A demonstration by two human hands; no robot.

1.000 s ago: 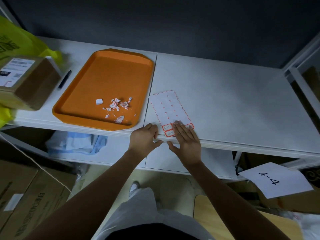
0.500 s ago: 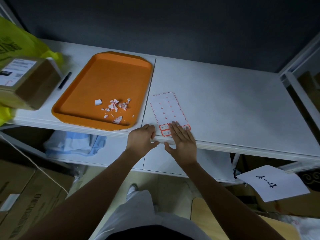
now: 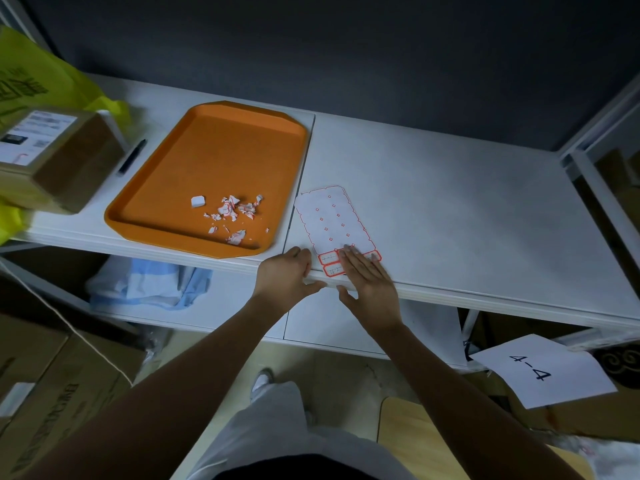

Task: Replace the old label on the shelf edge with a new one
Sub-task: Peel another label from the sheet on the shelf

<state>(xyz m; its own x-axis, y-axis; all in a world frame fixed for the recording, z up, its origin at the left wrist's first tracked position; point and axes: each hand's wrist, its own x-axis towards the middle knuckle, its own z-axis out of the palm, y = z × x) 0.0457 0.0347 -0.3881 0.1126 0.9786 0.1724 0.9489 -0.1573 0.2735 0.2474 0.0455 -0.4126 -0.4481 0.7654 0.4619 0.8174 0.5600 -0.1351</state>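
Observation:
A label sheet [image 3: 330, 220] with red outlines lies on the white shelf [image 3: 450, 216], near its front edge; most cells are peeled, a few red-framed labels [image 3: 328, 258] remain at its near end. My right hand [image 3: 369, 284] lies flat, fingers on the sheet's near end, thumb hooked over the shelf's front edge [image 3: 450, 296]. My left hand [image 3: 287, 273] curls over that edge just left of the sheet, thumb pressed along the edge face. What lies under the thumbs is hidden.
An orange tray [image 3: 214, 168] with torn label scraps [image 3: 232, 213] sits left of the sheet. Further left are a black pen [image 3: 132, 156], a cardboard box [image 3: 52, 157] and a yellow bag [image 3: 31, 84]. A paper marked 4-4 [image 3: 540, 370] lies below right.
Both hands stay at the shelf edge by the sheet; the view has shifted slightly. The thumbs sit a little further apart along the edge.

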